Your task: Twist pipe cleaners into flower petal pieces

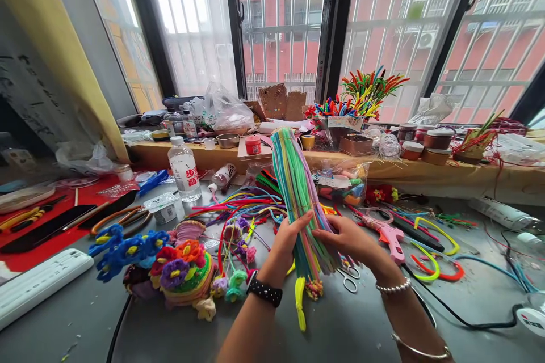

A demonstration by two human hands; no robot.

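Note:
A thick bundle of pastel pipe cleaners [293, 170], in green, teal, yellow, pink and lilac, stands nearly upright in front of me. My left hand [292, 238] wraps around its lower left side, the thumb across the front. On the right side, my right hand [343, 235] grips the same bundle with fingers against the stems. Below the hands, a short yellow fuzzy piece [300, 303] hangs at the bundle's lower end. Scissors [349, 282] lie on the table just beneath my right hand.
Fuzzy flowers [179, 272] cluster at the left, near a white power strip [42, 286]. A water bottle [184, 170] stands behind them. At the right lie a pink glue gun [389, 235] with its cord and loose pipe cleaners [434, 266]. Jars [438, 140] line the windowsill.

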